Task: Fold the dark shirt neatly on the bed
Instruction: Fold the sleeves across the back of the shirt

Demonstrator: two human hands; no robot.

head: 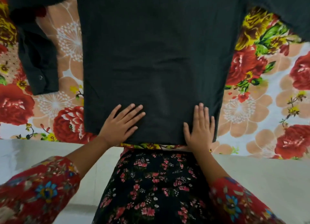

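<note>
The dark shirt [156, 56] lies spread flat on the bed, back side up, its hem at the near edge. One sleeve [39, 61] with a buttoned cuff lies out to the left; the other sleeve [285, 10] runs off toward the upper right. My left hand [121, 122] rests flat on the hem's left part, fingers straight and spread. My right hand [200, 126] lies flat on the hem's right corner, fingers straight and close together. Neither hand grips the cloth.
The bed carries a floral sheet [261, 106] with red roses and peach flowers. Its near edge meets a pale floor [33, 153]. My own dark floral skirt [151, 186] fills the lower middle, right against the bed edge.
</note>
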